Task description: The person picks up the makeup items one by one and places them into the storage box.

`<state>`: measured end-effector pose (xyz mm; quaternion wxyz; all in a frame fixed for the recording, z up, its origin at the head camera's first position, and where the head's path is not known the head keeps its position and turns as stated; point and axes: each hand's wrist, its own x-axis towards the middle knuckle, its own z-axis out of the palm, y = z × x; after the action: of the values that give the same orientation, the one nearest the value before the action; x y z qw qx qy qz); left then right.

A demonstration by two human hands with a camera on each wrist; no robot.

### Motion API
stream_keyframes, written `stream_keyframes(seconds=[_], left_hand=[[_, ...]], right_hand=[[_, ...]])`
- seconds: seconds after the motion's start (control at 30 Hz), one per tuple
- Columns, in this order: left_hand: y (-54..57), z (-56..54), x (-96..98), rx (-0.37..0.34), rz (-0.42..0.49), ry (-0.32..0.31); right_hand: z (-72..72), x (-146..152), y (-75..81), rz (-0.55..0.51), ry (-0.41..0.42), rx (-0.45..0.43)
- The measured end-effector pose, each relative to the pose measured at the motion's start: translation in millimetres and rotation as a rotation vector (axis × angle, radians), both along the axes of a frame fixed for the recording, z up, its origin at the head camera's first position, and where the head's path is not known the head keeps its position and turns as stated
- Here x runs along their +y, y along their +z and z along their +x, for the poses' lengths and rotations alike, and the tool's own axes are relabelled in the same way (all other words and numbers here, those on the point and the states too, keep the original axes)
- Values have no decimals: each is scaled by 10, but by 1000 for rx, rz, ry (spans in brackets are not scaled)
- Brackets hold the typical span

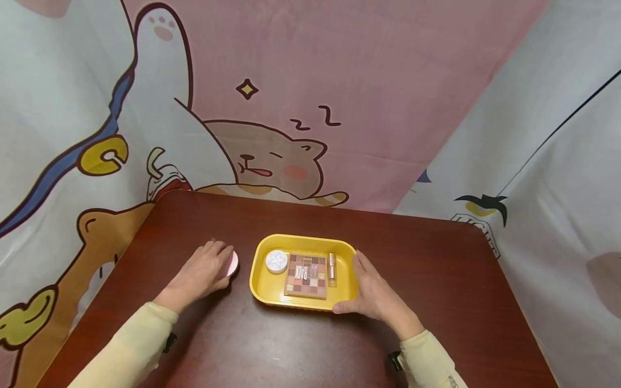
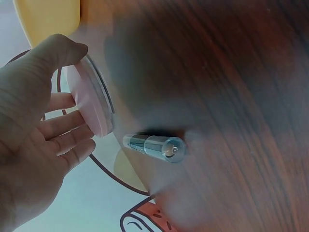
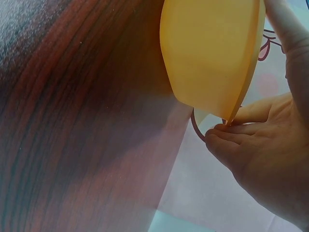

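My left hand pinches a round pink compact between thumb and fingers, at the left of a yellow plastic tray. In the head view the hand covers most of the compact. A small clear-ended tube is just beyond the compact in the left wrist view; the hand hides it from the head camera. My right hand grips the tray's right end, thumb at the near corner and fingertips at the far rim. Inside the tray lie a white round case, an eyeshadow palette and a slim lipstick tube.
The dark red-brown wooden table extends around the tray on all sides. A pink and white cartoon-printed curtain hangs behind the table and along both its sides.
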<state>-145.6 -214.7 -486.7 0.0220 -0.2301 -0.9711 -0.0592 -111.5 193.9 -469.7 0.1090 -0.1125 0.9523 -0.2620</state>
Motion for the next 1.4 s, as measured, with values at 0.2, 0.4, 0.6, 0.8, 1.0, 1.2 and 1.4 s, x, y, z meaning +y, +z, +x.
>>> stream_keyframes(seconds=[0.2,0.4,0.6,0.8,1.0,1.2,1.4], left_hand=[[29,8,12,43,30,-27],[71,13,33,116,71,-71],[133,34,69,119,72,-64],[183,40,96,115,72,-55],[274,69,133,100,85,-36],[357,100,195,127,98,-54],[387,108,234,168,110,-71]], right_hand=[[-1,-1,5,2,-3,-4],[3,4,9,2,1,-1],[2,10,8,-1,11,4],[2,14,8,-5,18,10],[2,18,5,-2,26,29],[4,10,-3,1,13,10],[3,11,0,0,10,12]])
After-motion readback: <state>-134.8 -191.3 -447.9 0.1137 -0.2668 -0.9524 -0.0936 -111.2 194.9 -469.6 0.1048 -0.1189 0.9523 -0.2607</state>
